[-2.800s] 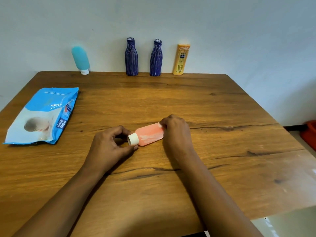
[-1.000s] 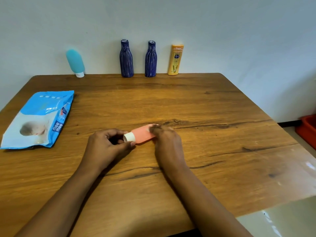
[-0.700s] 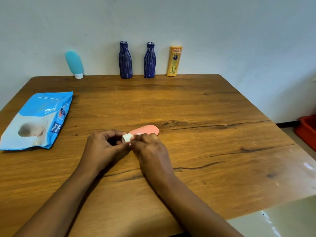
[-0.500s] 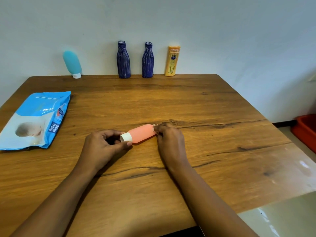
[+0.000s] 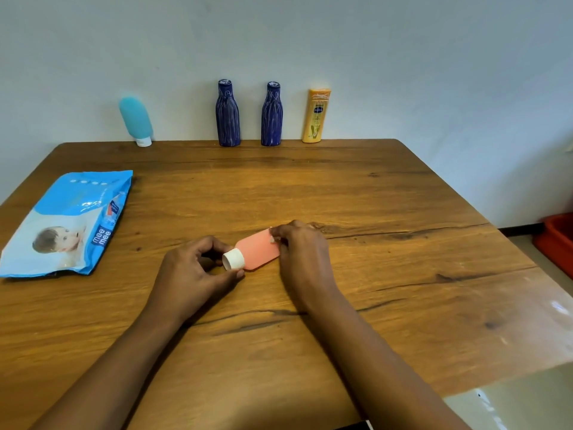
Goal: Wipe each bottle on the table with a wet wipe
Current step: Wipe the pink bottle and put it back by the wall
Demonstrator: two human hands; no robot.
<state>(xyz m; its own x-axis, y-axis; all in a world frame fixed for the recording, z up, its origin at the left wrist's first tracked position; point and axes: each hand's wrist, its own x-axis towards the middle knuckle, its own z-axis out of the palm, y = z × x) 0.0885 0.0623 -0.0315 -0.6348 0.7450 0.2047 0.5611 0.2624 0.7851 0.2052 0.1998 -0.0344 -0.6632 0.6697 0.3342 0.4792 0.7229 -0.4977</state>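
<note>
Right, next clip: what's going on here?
A person is wiping a pink bottle lying on the wooden table. The left hand pinches its white cap. The right hand holds a wipe, mostly hidden by that hand, against the bottle's far end. A teal bottle, two dark blue bottles and a yellow bottle stand along the wall edge. The wipes pack lies at the left.

I note even, soft light; glare at the tabletop's (image 5: 403,197) near right corner; wide-angle bowing at frame edges; teal bottle (image 5: 135,119) slightly blurred.

You get one view, from your head. It faces forward and down, close over the counter (image 5: 341,187).
</note>
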